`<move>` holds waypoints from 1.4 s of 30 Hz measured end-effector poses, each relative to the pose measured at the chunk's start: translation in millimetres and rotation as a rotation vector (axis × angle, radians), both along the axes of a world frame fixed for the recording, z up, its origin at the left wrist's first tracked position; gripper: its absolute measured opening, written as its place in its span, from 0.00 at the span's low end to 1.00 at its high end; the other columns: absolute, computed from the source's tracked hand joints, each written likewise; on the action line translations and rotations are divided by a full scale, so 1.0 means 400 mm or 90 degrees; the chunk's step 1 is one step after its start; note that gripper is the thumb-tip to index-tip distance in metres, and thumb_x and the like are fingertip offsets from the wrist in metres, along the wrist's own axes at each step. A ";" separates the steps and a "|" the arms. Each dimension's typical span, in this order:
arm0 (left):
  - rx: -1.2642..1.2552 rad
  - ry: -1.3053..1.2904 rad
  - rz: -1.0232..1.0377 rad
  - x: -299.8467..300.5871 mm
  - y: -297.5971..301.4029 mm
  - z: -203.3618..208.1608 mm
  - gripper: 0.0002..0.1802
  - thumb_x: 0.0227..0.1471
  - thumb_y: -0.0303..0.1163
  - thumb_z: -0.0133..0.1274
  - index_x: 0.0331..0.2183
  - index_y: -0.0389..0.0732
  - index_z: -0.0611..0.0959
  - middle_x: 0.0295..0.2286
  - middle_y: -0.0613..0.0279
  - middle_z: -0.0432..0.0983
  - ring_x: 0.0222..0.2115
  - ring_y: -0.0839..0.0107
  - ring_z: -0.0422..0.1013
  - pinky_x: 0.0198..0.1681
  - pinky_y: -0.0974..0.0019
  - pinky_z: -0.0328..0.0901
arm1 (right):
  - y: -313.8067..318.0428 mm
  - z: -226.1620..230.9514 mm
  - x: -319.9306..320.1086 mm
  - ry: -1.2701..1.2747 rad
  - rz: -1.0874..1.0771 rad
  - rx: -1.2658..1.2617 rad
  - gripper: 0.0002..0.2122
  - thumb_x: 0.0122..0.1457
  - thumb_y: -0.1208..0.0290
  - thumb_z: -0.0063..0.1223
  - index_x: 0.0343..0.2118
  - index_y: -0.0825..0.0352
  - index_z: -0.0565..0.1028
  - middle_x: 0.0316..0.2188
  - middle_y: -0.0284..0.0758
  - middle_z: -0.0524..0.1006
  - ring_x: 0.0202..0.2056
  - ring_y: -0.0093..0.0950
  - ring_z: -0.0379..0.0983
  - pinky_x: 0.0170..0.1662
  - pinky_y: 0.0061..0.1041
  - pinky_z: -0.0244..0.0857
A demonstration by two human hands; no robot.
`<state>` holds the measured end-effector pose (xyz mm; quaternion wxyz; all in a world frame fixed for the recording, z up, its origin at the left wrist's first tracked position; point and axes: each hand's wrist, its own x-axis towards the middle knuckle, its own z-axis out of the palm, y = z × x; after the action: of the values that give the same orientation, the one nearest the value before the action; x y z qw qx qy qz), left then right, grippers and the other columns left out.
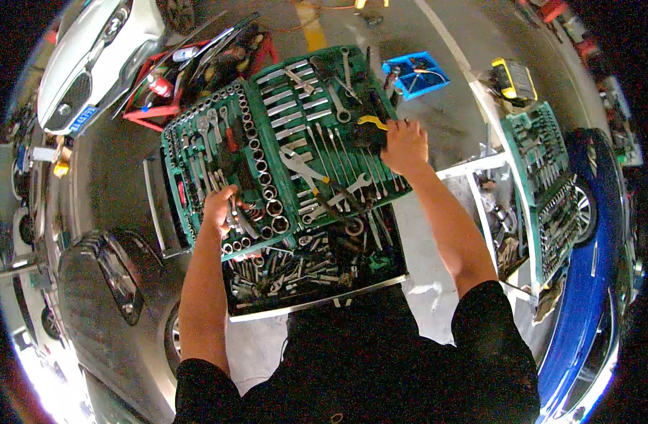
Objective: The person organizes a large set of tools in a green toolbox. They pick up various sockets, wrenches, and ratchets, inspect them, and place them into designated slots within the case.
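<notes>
A green tool case [290,205] lies open before me on a tool cart. My left hand [220,210] reaches into its left half, fingers curled among metal wrenches beside a fan of hex keys [252,210]; what they grip is hidden. Over the right half's outer edge, my right hand [406,148] has its fingers bent down at a curved yellow handle [372,123], whose other end is covered. Large pliers [302,167] and an open-end wrench [359,183] lie loose between my hands. Rows of sockets [269,193] run along the left half.
Under the case, an open drawer [288,314] holds many loose sockets and bits. A red bin [154,120] of tools and a blue tray [426,88] stand beyond. Another green case [543,184] is at right. A grey car [126,283] and a blue car [585,283] flank me.
</notes>
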<state>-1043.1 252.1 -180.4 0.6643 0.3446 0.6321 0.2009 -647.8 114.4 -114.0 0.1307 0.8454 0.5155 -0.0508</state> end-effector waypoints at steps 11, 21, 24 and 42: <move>-0.017 -0.036 0.002 -0.017 0.007 -0.007 0.13 0.47 0.39 0.58 0.30 0.41 0.76 0.17 0.64 0.71 0.15 0.67 0.72 0.15 0.62 0.61 | -0.083 0.051 -0.123 0.150 0.138 0.207 0.30 0.40 0.59 0.64 0.46 0.66 0.66 0.43 0.42 0.69 0.49 0.40 0.62 0.51 0.42 0.56; 0.008 -0.074 -0.013 -0.005 0.000 -0.002 0.11 0.49 0.39 0.55 0.29 0.41 0.77 0.17 0.63 0.72 0.16 0.67 0.72 0.11 0.67 0.59 | 0.002 -0.040 -0.375 0.189 0.310 0.208 0.36 0.44 0.51 0.63 0.55 0.62 0.62 0.52 0.39 0.68 0.57 0.40 0.57 0.59 0.43 0.49; 0.007 -0.078 -0.040 -0.036 0.018 -0.034 0.13 0.49 0.40 0.55 0.25 0.41 0.76 0.18 0.62 0.73 0.16 0.66 0.73 0.12 0.65 0.61 | -0.077 -0.010 -0.381 0.163 0.217 0.176 0.35 0.45 0.54 0.63 0.55 0.64 0.62 0.50 0.39 0.68 0.55 0.40 0.60 0.56 0.41 0.56; -0.013 -0.101 -0.074 -0.029 0.031 -0.041 0.12 0.51 0.42 0.54 0.34 0.45 0.79 0.21 0.65 0.72 0.18 0.71 0.68 0.17 0.66 0.59 | -0.283 0.064 -0.233 0.488 -0.032 0.208 0.15 0.50 0.62 0.56 0.37 0.69 0.76 0.23 0.36 0.73 0.26 0.29 0.68 0.33 0.29 0.63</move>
<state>-1054.9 264.6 -196.6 0.7263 0.3567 0.5584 0.1825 -741.1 1.1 -88.4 -0.2077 0.7870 0.5074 -0.2829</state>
